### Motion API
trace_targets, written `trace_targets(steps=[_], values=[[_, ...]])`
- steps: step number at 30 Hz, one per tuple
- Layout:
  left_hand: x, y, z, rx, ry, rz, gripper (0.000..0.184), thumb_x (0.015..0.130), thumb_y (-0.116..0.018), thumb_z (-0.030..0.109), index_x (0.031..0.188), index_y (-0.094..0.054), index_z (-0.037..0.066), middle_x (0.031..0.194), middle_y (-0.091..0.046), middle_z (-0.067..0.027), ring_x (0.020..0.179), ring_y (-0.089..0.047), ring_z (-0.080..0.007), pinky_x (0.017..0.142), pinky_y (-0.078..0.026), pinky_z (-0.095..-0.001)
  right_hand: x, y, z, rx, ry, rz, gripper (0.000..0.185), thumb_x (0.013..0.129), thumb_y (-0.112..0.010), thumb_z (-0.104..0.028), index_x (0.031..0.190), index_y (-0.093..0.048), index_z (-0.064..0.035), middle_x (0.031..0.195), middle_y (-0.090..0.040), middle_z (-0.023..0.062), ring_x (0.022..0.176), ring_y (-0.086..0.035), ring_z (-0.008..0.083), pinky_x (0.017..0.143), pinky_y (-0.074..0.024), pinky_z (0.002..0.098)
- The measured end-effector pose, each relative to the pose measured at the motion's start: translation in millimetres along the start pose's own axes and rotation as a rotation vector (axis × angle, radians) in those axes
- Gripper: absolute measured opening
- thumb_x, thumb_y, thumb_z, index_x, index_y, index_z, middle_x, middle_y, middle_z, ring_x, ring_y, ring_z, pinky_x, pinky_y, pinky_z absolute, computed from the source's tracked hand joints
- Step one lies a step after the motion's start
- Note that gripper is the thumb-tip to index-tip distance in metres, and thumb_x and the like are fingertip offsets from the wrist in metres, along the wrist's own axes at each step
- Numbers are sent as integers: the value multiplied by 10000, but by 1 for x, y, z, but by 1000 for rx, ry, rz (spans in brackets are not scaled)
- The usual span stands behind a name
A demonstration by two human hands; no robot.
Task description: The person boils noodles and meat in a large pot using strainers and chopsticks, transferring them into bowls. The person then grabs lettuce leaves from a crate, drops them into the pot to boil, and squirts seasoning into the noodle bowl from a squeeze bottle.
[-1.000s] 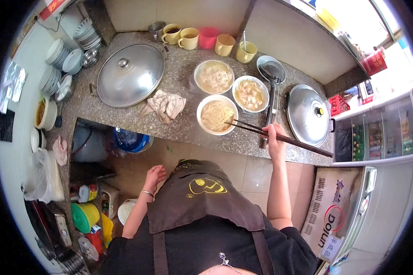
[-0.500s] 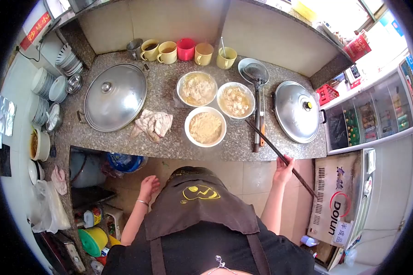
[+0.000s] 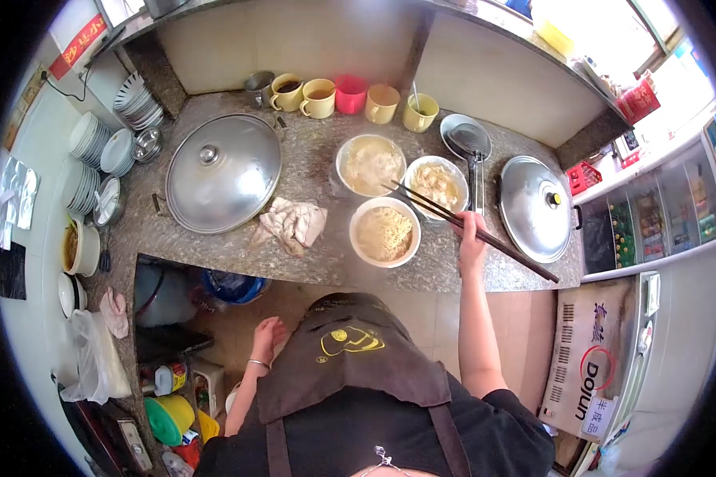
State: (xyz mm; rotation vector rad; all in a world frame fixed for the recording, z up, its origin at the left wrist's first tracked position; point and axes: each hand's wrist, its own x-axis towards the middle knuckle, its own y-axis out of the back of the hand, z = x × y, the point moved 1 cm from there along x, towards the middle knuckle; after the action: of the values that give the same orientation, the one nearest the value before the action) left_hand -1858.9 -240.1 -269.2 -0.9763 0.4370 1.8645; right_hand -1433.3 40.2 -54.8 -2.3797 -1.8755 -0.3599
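Observation:
My right hand (image 3: 472,236) grips a pair of long dark chopsticks (image 3: 521,256) over the counter's front part. Their tips reach left above the gap between three white bowls. Pale noodles (image 3: 391,235) fill the front bowl (image 3: 383,263). The back left bowl (image 3: 340,165) holds pale food in cloudy liquid, and so does the right bowl (image 3: 436,159), which the chopsticks partly cross. Whether the tips touch any food I cannot tell. My left hand (image 3: 269,337) hangs beside the apron, below the counter edge, its fingers loosely bent and holding nothing.
Large lidded pans stand left (image 3: 223,187) and right (image 3: 535,222). A crumpled cloth (image 3: 293,226) lies left of the bowls. Several mugs (image 3: 318,97) line the back wall. A strainer (image 3: 469,140) rests on a bowl at back right. Stacked plates (image 3: 90,139) are at far left.
My right hand has moved forward and up over the counter, bringing the chopsticks' tips above the bowls. The view has shifted slightly. My left hand still hangs at my side.

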Motion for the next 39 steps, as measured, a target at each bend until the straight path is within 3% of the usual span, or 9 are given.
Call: trace_targets(steps=[2, 8, 12, 14, 18, 24, 28, 34, 39], values=[[15, 14, -19, -68, 31, -15, 248, 866, -582, 273, 1060, -566, 118, 950, -612, -25, 831, -609, -160, 681, -482, -298, 8, -15, -12, -306, 252, -26, 254, 929, -481, -156, 820, -610, 34, 873, -552, 83, 816, -551, 161, 741, -470, 284], [5, 20, -33, -210, 14, 47, 281, 876, -572, 272, 1089, -544, 92, 988, -601, -50, 845, -604, -177, 700, -490, -307, 41, -28, -31, -150, 233, -35, 188, 885, -530, -100, 799, -639, 28, 817, -573, 93, 775, -556, 179, 715, -449, 287], [-16, -16, 0, -184, 4, 149, 284, 877, -570, 277, 1087, -544, 88, 1008, -594, -58, 849, -601, -175, 697, -489, -309, 88, -41, -1, -244, 286, -124, 202, 895, -526, -109, 802, -636, 33, 822, -573, 96, 769, -563, 177, 712, -464, 285], [-30, -42, 9, -146, -14, 162, 295, 877, -568, 292, 1092, -544, 91, 1023, -589, -61, 855, -599, -174, 705, -486, -306, 106, -39, 15, -80, 293, -80, 213, 902, -528, -120, 794, -631, 33, 824, -573, 89, 763, -568, 170, 699, -476, 278], [-26, -76, 8, -196, -12, 166, 296, 878, -569, 295, 1094, -544, 94, 1016, -595, -57, 848, -600, -171, 700, -485, -303, 149, -42, 34, -49, 161, -182, 279, 944, -492, -211, 871, -604, 35, 858, -563, 60, 822, -587, 147, 753, -522, 281], [-21, -107, 8, -230, 28, 193, 296, 878, -570, 301, 1093, -546, 100, 991, -612, -46, 848, -609, -169, 686, -483, -300, 189, -50, 52, 150, -152, -257, 344, 941, -496, -276, 937, -593, 54, 946, -587, 117, 856, -607, 166, 789, -533, 300], [-21, -106, 1, -218, 28, 215, 300, 884, -560, 300, 1097, -539, 90, 1006, -614, -50, 849, -612, -171, 685, -483, -299, 189, -46, 75, 283, -321, -201, 335, 912, -549, -267, 935, -575, 67, 869, -594, 126, 800, -613, 190, 759, -546, 297], [-30, -111, -1, -249, 15, 237, 305, 891, -550, 294, 1107, -529, 79, 1008, -613, -55, 844, -611, -168, 684, -485, -291, 172, -31, 117, 680, -613, 183, 254, 886, -595, -232, 881, -544, 17, 828, -588, 90, 760, -618, 205, 692, -566, 286], [-29, -112, -6, -269, -4, 237, 303, 889, -553, 290, 1105, -529, 79, 993, -611, -51, 831, -608, -158, 675, -485, -281, 165, -22, 131, 829, -615, 187, 212, 893, -580, -203, 898, -558, 7, 860, -612, 93, 790, -629, 204, 738, -574, 309]])
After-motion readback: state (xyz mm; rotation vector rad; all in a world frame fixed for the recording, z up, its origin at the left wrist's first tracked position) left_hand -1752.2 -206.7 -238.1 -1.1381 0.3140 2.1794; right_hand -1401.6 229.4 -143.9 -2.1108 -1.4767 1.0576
